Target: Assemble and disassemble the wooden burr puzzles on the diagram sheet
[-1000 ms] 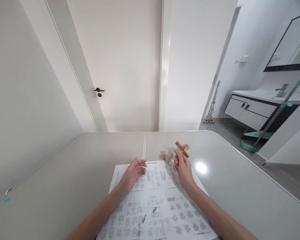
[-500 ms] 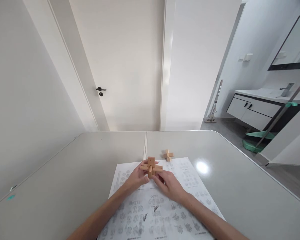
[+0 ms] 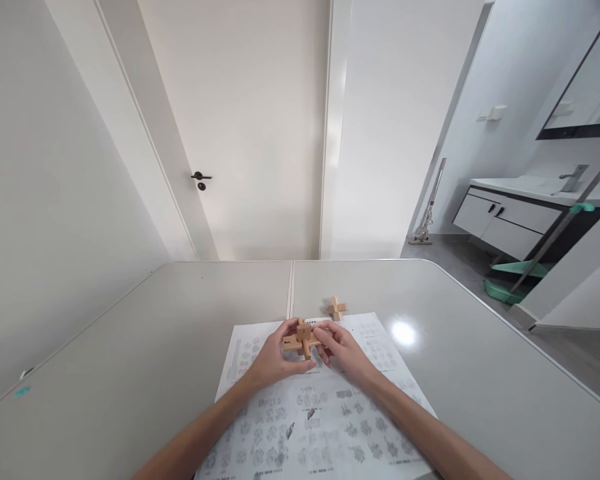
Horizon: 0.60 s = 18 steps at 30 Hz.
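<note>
Between my two hands is a wooden burr puzzle [image 3: 304,332], made of crossing light-brown bars with small dark marks on some ends. My left hand [image 3: 276,357] curls round its left side, thumb below and fingers behind. The fingers of my right hand [image 3: 341,345] pinch the bar that sticks out to the right. Part of the puzzle is hidden by the fingers. Under both hands lies a large printed sheet [image 3: 325,393] with rows of small diagrams. A second, smaller wooden cross puzzle [image 3: 336,309] rests at the sheet's far edge, touched by neither hand.
The grey table [image 3: 145,353] has a seam down its middle and a bright light reflection on the right. Beyond it stands a white door [image 3: 250,133] with a black handle. To the right are a sink cabinet [image 3: 510,213], a mop [image 3: 427,213] and a green dustpan [image 3: 505,292].
The held puzzle has tilted and turned, its upright bar now looking shorter. My right hand has moved up from beneath to the puzzle's right bar. The smaller puzzle has stayed in place.
</note>
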Each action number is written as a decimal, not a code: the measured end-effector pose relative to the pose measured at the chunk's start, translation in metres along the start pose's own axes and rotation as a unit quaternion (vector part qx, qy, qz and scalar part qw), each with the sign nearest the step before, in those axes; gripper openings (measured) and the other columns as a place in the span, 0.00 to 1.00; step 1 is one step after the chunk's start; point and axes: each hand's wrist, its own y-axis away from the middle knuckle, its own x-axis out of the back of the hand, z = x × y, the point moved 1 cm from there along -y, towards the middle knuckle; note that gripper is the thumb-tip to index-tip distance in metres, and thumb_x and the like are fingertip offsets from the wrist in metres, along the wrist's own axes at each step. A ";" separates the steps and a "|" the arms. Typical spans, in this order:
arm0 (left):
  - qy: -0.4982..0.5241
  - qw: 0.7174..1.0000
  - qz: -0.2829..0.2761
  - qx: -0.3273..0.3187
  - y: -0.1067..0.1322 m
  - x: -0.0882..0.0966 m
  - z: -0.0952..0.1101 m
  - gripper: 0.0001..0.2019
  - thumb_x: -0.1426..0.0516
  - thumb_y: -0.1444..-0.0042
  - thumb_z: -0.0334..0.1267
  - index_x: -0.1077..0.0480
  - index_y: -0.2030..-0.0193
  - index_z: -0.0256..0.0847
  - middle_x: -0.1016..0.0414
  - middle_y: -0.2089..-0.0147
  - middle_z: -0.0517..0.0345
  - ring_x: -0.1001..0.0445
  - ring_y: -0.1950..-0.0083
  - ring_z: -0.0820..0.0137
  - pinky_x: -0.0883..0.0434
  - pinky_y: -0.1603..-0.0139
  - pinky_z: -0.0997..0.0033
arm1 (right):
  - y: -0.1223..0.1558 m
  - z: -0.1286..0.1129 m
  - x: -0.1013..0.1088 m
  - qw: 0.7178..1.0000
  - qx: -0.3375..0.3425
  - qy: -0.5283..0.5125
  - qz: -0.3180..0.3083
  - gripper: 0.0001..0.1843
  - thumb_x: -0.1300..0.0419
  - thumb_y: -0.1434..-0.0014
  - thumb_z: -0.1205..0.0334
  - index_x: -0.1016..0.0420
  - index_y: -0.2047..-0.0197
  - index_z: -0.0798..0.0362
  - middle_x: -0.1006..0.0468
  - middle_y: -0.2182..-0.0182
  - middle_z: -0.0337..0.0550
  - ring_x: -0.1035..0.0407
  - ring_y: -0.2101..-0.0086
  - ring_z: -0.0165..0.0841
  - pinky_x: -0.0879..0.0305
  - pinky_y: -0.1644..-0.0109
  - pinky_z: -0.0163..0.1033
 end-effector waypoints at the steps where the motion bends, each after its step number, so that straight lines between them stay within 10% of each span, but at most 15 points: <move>1: -0.014 1.000 -0.006 -0.006 0.000 -0.001 0.001 0.34 0.27 0.57 0.36 0.28 0.41 0.45 0.24 0.44 0.47 0.28 0.42 0.52 0.33 0.38 0.54 | -0.001 0.001 0.000 1.000 -0.001 0.005 0.004 0.24 0.40 0.39 0.37 0.27 0.58 0.51 0.35 0.82 0.30 0.44 0.81 0.27 0.45 0.74 0.35; 18: -0.069 0.997 -0.022 -0.008 -0.003 0.003 -0.003 0.37 0.25 0.62 0.40 0.28 0.41 0.48 0.21 0.48 0.51 0.25 0.47 0.52 0.31 0.42 0.58 | -0.006 0.018 0.003 0.999 -0.004 0.023 0.043 0.26 0.37 0.43 0.34 0.33 0.63 0.50 0.27 0.79 0.33 0.40 0.83 0.27 0.44 0.76 0.34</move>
